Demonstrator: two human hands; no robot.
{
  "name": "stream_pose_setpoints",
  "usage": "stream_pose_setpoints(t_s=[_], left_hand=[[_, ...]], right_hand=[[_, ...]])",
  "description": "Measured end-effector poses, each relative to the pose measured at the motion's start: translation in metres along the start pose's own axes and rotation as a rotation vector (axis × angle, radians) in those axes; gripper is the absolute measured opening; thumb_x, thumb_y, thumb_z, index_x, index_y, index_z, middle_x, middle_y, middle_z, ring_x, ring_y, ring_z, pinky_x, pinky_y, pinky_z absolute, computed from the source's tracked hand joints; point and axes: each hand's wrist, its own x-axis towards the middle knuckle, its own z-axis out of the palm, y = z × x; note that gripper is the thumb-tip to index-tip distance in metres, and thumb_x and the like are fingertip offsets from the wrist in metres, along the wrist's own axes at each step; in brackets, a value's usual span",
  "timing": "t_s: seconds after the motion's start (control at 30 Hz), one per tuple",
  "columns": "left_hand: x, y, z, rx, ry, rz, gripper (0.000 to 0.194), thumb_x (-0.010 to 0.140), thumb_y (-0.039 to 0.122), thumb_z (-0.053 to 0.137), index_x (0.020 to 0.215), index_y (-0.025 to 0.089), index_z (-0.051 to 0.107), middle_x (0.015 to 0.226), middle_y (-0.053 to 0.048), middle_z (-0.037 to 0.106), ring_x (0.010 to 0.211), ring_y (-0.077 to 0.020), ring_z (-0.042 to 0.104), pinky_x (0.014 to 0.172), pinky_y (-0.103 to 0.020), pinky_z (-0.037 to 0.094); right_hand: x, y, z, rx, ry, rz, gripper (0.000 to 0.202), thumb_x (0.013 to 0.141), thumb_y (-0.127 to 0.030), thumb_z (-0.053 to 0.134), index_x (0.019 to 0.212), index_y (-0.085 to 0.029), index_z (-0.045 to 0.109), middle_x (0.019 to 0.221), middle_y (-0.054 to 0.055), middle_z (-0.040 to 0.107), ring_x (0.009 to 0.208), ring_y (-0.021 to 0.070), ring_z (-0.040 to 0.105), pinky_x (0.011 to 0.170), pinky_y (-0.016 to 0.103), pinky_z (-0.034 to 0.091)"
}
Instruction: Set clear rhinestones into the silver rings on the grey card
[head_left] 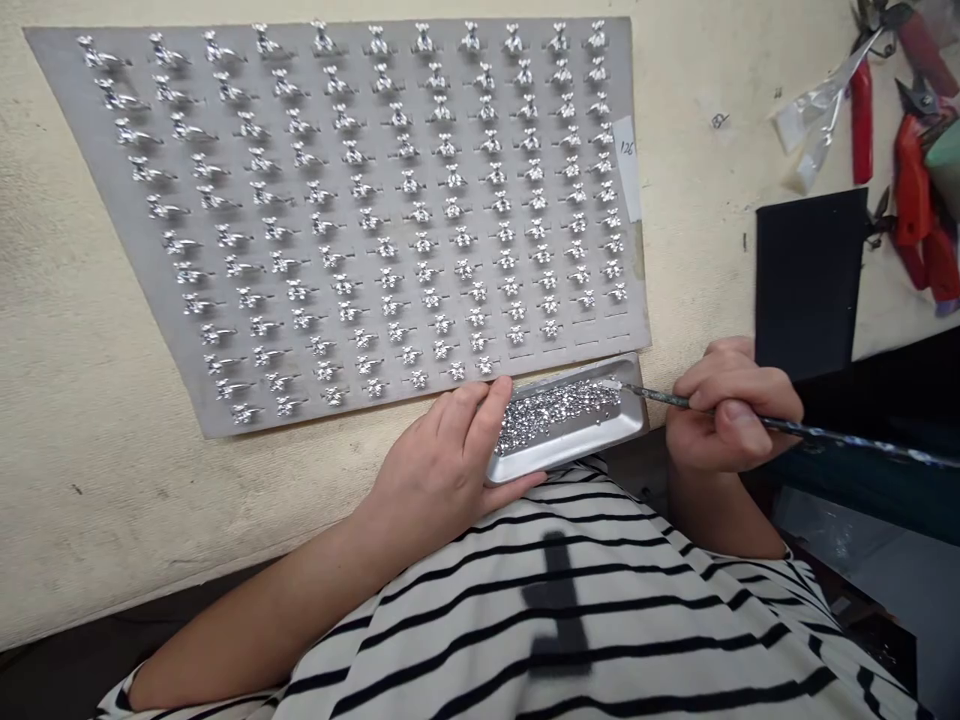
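Beyond the tray [581, 441], crowded ring board [97, 150], black pad [810, 280], red-handled pliers [910, 190]

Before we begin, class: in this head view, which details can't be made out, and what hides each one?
All in the head view:
- The near-left end of the tray: covered by the left hand.
- The far end of the thin stick in the right hand: cut off by the right edge.
- The exact shape of the sparkling pieces: too small.
- Parts of the red-handled tools: cut off by the right edge.
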Motion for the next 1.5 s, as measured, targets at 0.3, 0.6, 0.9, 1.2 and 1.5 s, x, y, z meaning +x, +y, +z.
stream_pose_setpoints(t_s=[0.3, 0.6, 0.9, 1.2, 1.5], left_hand=[[-0.001, 0.0, 0.0, 0.035, 0.011, 0.027, 0.077, 0.093, 0.057, 0.063, 0.138, -0.001, 0.043, 0.116, -0.023, 0.064, 0.107, -0.03, 0.066, 0.083, -0.039, 0.062], [-0.002, 0.0, 0.003, 0.046, 0.017, -0.002, 0.077, 0.097, 0.063, 0.051, 0.147, 0.006, 0.036, 0.118, -0.02, 0.066, 0.109, -0.0289, 0.067, 0.087, -0.038, 0.06], [0.0, 0.0, 0.001, 0.053, 0.011, 0.022, 0.078, 0.095, 0.062, 0.055, 0.14, -0.001, 0.043, 0.115, -0.022, 0.065, 0.104, -0.0286, 0.067, 0.084, -0.037, 0.061], [0.0, 0.0, 0.0, 0.056, 0.027, 0.032, 0.077, 0.095, 0.06, 0.057, 0.138, -0.003, 0.045, 0.114, -0.022, 0.064, 0.103, -0.0295, 0.067, 0.084, -0.038, 0.062], [-0.001, 0.0, 0.001, 0.061, 0.033, 0.028, 0.077, 0.095, 0.061, 0.055, 0.138, -0.002, 0.046, 0.115, -0.022, 0.064, 0.103, -0.0292, 0.067, 0.083, -0.036, 0.062]], right_hand=[[0.017, -0.003, 0.006, 0.068, 0.039, -0.047, 0.02, 0.077, -0.026, 0.039, 0.058, -0.022, 0.044, 0.045, -0.006, 0.03, 0.034, 0.0083, 0.031, 0.051, 0.037, 0.022], [0.078, 0.015, 0.018, 0.063, -0.063, 0.132, 0.013, 0.087, -0.027, 0.05, 0.085, -0.023, 0.063, 0.073, -0.003, 0.059, 0.06, 0.0086, 0.057, 0.051, 0.028, 0.045], [0.08, 0.037, 0.022, 0.086, -0.135, 0.183, 0.009, 0.082, -0.022, 0.05, 0.085, -0.02, 0.059, 0.073, -0.002, 0.056, 0.063, 0.008, 0.058, 0.058, 0.028, 0.05], [0.081, 0.035, 0.025, 0.099, -0.112, 0.171, 0.01, 0.081, -0.019, 0.05, 0.083, -0.019, 0.059, 0.071, -0.003, 0.056, 0.061, 0.0068, 0.058, 0.056, 0.026, 0.049], [0.077, 0.035, 0.024, 0.056, -0.13, 0.151, 0.012, 0.087, -0.018, 0.05, 0.083, -0.018, 0.061, 0.07, -0.004, 0.06, 0.058, 0.0049, 0.058, 0.054, 0.023, 0.048]])
